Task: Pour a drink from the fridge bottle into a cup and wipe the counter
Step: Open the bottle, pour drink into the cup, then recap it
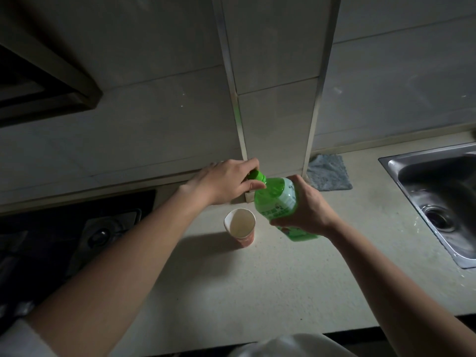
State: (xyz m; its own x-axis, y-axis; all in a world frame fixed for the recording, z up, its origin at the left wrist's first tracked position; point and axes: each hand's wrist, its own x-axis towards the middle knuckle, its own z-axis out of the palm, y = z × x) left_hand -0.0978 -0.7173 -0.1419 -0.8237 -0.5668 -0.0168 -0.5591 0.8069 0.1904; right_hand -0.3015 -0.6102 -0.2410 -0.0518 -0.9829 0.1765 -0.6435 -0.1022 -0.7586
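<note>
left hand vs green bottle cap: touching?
Touching. The head view shows the left hand pinching the green cap between fingers and thumb, with no gap; the right hand grips the bottle.

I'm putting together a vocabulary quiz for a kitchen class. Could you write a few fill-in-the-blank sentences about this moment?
1. The left hand grips the screw-on green ____.
2. The right hand holds the tilted green ____ by its labelled body.
3. An open paper ____ stands on the counter.
4. The blue-grey cloth lies by the wall, left of the steel ____.

Missing words: cap; bottle; cup; sink.
</note>
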